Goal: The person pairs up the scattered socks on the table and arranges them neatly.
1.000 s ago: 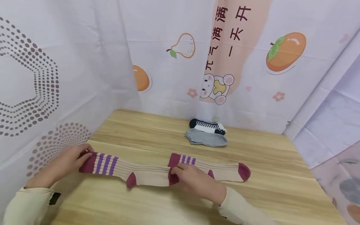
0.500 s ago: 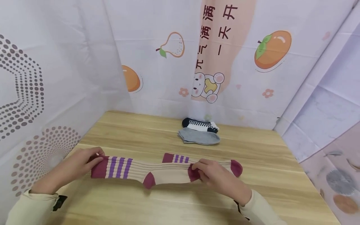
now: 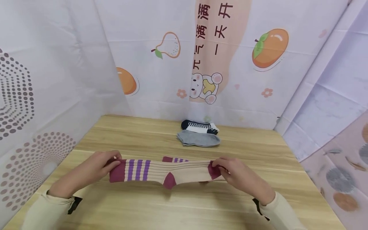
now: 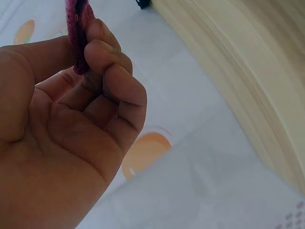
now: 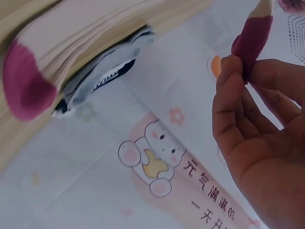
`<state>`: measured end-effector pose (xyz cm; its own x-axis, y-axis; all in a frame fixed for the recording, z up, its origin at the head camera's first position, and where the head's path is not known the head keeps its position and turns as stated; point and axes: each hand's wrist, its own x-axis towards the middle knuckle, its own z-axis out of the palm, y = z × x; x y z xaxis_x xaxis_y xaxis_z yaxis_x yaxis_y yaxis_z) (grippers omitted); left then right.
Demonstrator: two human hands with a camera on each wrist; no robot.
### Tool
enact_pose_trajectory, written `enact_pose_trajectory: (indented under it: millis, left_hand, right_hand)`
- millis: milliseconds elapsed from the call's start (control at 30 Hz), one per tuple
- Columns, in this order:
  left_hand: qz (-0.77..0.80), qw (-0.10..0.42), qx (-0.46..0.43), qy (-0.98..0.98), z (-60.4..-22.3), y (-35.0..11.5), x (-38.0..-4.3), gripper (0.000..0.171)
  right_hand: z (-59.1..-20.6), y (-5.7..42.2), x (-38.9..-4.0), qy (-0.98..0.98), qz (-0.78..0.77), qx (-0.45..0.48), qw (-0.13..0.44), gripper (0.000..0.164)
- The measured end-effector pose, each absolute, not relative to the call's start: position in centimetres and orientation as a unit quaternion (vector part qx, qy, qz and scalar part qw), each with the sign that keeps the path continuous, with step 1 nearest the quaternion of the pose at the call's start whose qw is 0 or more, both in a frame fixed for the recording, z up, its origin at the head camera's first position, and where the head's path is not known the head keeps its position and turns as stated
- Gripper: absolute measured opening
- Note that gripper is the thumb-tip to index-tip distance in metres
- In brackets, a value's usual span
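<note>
A long cream ribbed sock with purple stripes and maroon cuff, heel and toe is stretched level above the table. My left hand pinches its maroon cuff; that pinched edge shows at the top of the left wrist view. At the other end, my right hand pinches the maroon toe between thumb and fingers. Behind it on the table lies a matching sock, mostly hidden in the head view. Its maroon toe and cream foot show in the right wrist view.
Grey socks lie flat toward the back of the wooden table. Directly behind them is a black-and-white checkered sock. A white printed curtain hangs along the table's back edge, with more patterned cloth at both sides.
Both hands have moved right in the head view and lifted the stretched sock, which now covers most of the matching one. The head view has shifted slightly, so the background appears further left.
</note>
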<state>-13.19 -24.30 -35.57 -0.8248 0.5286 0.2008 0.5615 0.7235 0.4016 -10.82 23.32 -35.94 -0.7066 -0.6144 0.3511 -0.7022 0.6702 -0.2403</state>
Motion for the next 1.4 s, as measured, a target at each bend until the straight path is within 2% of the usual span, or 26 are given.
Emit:
enact_pose_trajectory:
  millis: [233,433,800,1400]
  left_hand:
    - [-0.238,0.024,-0.308,-0.921,-35.2,-21.3,-14.0,0.012]
    - [-0.207,0.035,-0.326,-0.922,-34.9,-18.7,-15.1,0.014]
    - [-0.208,0.009,-0.361,-0.909,-35.1,-14.7,-16.9,0.008]
    - [-0.204,-0.046,-0.364,-0.908,-36.7,-11.1,-19.7,0.008]
  right_hand:
    - [-35.0,25.6,-11.5,-0.919,0.153,0.339,0.129,0.028]
    - [-34.2,27.0,-12.2,-0.942,0.139,0.291,0.089,0.028]
    - [-33.6,30.1,-13.3,-0.954,0.157,0.252,0.038,0.034]
    - [-36.8,32.0,-15.0,-0.96,0.137,0.244,0.0,0.035]
